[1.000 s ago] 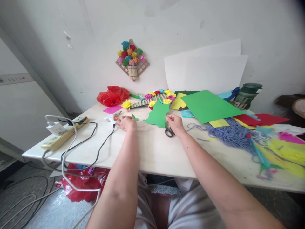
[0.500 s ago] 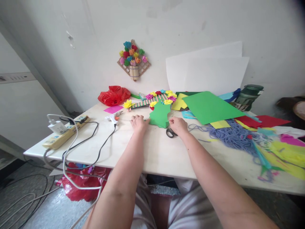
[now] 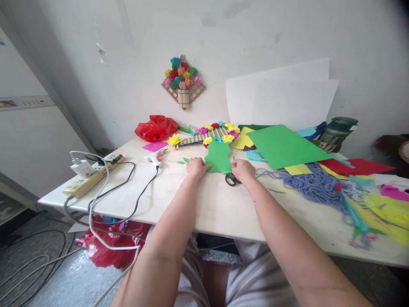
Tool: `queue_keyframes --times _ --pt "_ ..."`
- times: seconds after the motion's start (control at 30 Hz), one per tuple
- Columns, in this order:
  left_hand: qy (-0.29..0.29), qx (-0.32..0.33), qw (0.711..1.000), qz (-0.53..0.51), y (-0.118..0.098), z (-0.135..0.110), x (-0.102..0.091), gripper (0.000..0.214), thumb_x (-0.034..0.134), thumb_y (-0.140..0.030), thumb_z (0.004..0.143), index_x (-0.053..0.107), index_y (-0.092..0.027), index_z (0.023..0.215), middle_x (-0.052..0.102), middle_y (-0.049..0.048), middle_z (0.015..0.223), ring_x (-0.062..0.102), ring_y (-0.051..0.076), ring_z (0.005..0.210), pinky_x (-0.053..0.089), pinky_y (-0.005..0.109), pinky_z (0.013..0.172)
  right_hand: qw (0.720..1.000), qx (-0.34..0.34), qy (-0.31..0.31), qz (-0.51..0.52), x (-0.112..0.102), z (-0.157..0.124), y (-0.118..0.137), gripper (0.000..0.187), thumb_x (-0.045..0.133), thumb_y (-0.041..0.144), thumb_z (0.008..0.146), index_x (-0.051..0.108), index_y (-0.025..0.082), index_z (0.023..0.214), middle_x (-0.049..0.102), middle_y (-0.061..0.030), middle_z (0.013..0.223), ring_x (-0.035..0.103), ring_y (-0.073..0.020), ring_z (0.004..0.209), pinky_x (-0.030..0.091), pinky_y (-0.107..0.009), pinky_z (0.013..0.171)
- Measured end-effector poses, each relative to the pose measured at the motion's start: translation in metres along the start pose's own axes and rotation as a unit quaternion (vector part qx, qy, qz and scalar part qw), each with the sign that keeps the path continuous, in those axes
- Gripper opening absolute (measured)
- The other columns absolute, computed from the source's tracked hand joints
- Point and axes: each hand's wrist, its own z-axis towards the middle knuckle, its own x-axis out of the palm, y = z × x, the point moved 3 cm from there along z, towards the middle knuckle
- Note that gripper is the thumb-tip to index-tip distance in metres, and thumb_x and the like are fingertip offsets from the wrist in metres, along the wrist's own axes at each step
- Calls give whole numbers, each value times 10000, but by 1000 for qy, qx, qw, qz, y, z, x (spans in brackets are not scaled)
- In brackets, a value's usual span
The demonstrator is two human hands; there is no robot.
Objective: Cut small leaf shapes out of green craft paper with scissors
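A cut piece of green paper (image 3: 219, 157) lies on the white table (image 3: 179, 200) between my hands. My left hand (image 3: 197, 167) rests at its left lower edge, fingers curled on the paper. My right hand (image 3: 243, 169) sits at its right lower corner, fingers bent down, right beside black scissors (image 3: 230, 179) lying on the table. Two small green scraps (image 3: 182, 161) lie left of my left hand. A white glue gun (image 3: 153, 158) with a black cord lies further left.
A woven strip with paper flowers (image 3: 207, 133) lies behind the green piece. A large green sheet (image 3: 283, 145), coloured paper and blue yarn (image 3: 313, 183) cover the right side. A power strip (image 3: 91, 172) with cables sits at the left edge, a red bag (image 3: 156, 128) at the back.
My left hand moved right from the glue gun to the green paper's left edge. The green piece was turned more upright. My right hand stayed by the scissors.
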Motion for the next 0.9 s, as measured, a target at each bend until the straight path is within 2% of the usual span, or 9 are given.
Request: queue_keyframes --times 0.1,0.2,0.27,0.37,0.47,0.53,0.67,0.8,0.9 --pt "-8 -10 999 -43 -1 -1 2 264 625 -431 649 495 -201 651 623 77 811 561 236 831 380 325 713 1000 17 2 7 1 1 -1 244 466 222 741 659 243 889 662 -77 974 596 -247 907 418 -310 681" --pt "-18 -20 988 -153 -4 -1 5 248 615 -388 678 443 -210 674 585 17 613 581 175 637 390 266 598 999 36 -7 29 2 3 -3 253 455 232 751 635 245 929 654 -65 990 588 -239 921 422 -310 693" --pt "-4 -29 964 -264 -7 -1 8 262 613 -370 691 404 -212 682 520 -27 482 559 146 494 372 236 507 998 43 -13 49 2 4 -3 260 443 243 763 613 236 960 650 -64 999 580 -233 937 424 -309 702" --pt "15 -46 906 -420 -10 -1 10 307 633 -344 686 356 -210 687 479 -62 424 526 126 374 311 200 396 996 48 -16 68 0 3 -3 256 424 278 788 595 226 972 649 -67 996 573 -230 949 424 -315 721" --pt "1 -49 850 -525 -9 1 9 350 664 -342 662 344 -203 692 481 -74 421 531 118 356 290 174 355 996 50 -17 76 -3 3 -3 265 410 309 805 598 216 967 649 -77 993 572 -224 945 422 -314 734" --pt "-12 -47 824 -565 -8 2 7 378 685 -356 638 347 -197 696 483 -76 420 542 120 361 296 163 345 996 51 -18 78 -5 4 -4 285 396 317 812 602 207 975 649 -85 995 573 -222 944 421 -309 735" --pt "-29 -61 789 -611 -4 4 5 392 702 -354 619 362 -186 718 513 -64 453 574 133 395 331 161 344 998 45 11 43 -8 6 -7 315 376 271 806 631 188 972 649 -108 997 578 -238 947 417 -303 722" --pt "-30 -83 761 -643 -2 4 4 367 702 -325 628 434 -155 812 583 -30 573 598 122 439 394 173 382 996 -8 87 -14 -6 5 -6 271 477 215 707 672 206 895 656 -100 1007 586 -248 939 415 -294 704" --pt "-27 -90 749 -656 -2 5 5 361 711 -321 616 479 -135 820 595 -18 623 606 117 459 427 184 409 991 -41 125 -37 -6 2 -4 266 510 270 685 684 228 882 669 -86 981 601 -240 899 418 -291 688"
